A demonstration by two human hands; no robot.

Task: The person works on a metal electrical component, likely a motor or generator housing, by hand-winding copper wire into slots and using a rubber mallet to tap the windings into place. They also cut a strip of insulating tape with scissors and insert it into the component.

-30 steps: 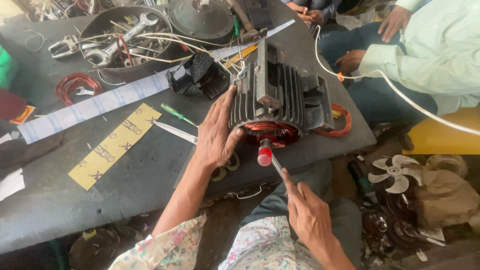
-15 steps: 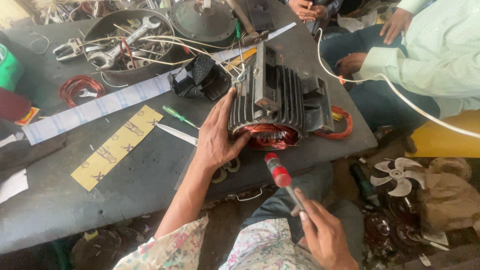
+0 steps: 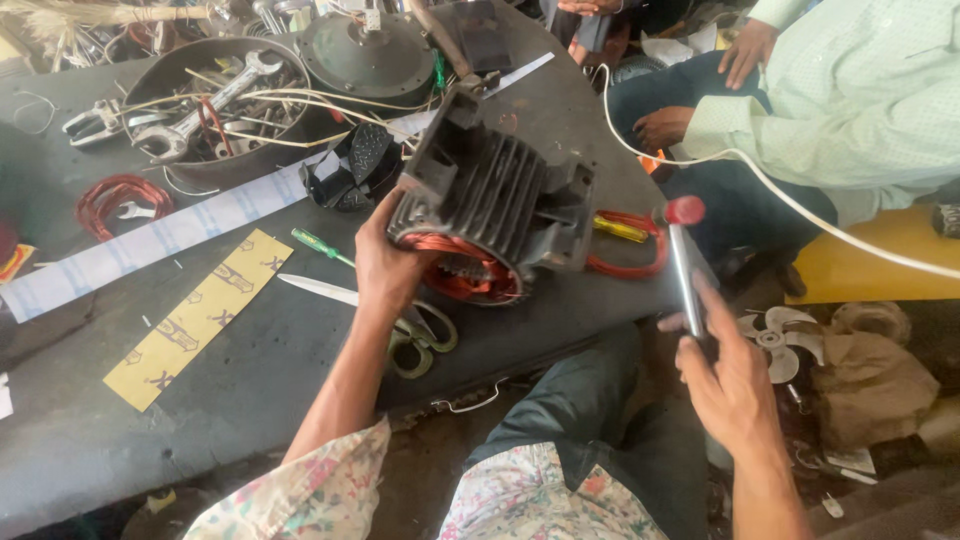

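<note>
The fingers (image 3: 372,232) of the left hand (image 3: 385,265) curl over the near rim of a black finned motor housing (image 3: 495,200), thumb on its side wall, so the hand is closed on the housing and tips its open end toward the person. Copper-red windings (image 3: 455,275) show inside that open end, just beside the palm. The left forearm runs straight up from a floral sleeve (image 3: 300,490) at the bottom edge.

The right hand (image 3: 735,385) is raised off the counter's near edge, well right of the housing. Its fingers (image 3: 705,310) wrap loosely round the lower end of a metal rod with a red cap (image 3: 684,255), which stands nearly upright, cap on top; the hand is closed on it.

Under the left wrist lie green-handled scissors (image 3: 420,340) on the dark grey counter (image 3: 250,380). Left of those fingers are a small green screwdriver (image 3: 320,245), a yellow patterned strip (image 3: 195,320) and a long white paper strip (image 3: 150,240). Farther off sit a round pan of spanners (image 3: 215,100), a coil of red wire (image 3: 115,195) and a dark round motor cover (image 3: 370,55).

Beyond the right hand, another person in a pale green shirt (image 3: 860,100) sits by the counter, a white cable (image 3: 780,190) crossing the lap. Below, on the floor, lies a white fan blade (image 3: 775,340) among scrap.
</note>
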